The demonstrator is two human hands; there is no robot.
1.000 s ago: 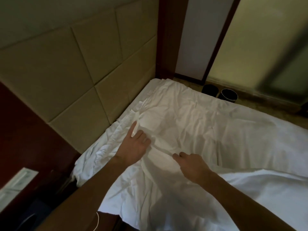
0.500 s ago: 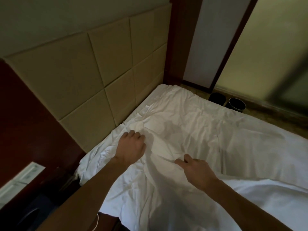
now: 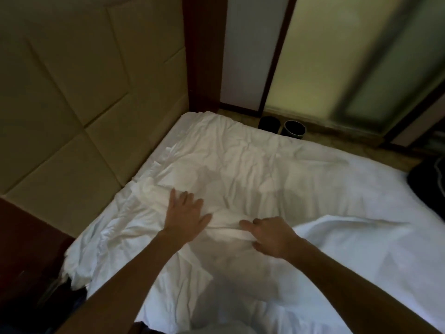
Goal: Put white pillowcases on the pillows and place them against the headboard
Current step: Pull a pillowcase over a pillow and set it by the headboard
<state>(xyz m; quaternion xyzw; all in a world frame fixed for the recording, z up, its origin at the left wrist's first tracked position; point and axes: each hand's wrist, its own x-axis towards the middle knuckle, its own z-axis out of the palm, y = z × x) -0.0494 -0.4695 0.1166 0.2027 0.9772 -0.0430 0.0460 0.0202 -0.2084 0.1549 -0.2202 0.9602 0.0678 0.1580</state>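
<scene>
1. Bed point(image 3: 301, 189): the largest item, covered in a creased white sheet. Its head end runs along the wall at the left.
2. Headboard point(image 3: 72, 104): padded beige panels with stitched seams, upright, touching the head edge of the bed.
3. Frosted glass panel point(image 3: 325, 56): pale green, beyond the far side of the bed. Motion blur hides its right part.
4. Wooden post point(image 3: 204, 56): dark brown, upright, between the headboard and the glass.
5. White pillowcase point(image 3: 216, 273): rumpled on the near part of the bed under my hands, near the headboard but not against it. A hem-like fold runs across it between my hands. I cannot tell whether a pillow is inside.
6. White cover point(image 3: 361, 249): brighter cloth just to the right of the pillowcase, its edge raised.
7. Dark object point(image 3: 428, 186): at the right edge of the bed, cut off by the frame, kind unclear.
8. Two dark round bins point(image 3: 293, 128): on the floor past the bed, side by side.
9. My left hand point(image 3: 186, 216): palm down on the pillowcase, fingers straight and spread.
10. My right hand point(image 3: 272, 237): fingers curled, pinching the fold of the pillowcase.
</scene>
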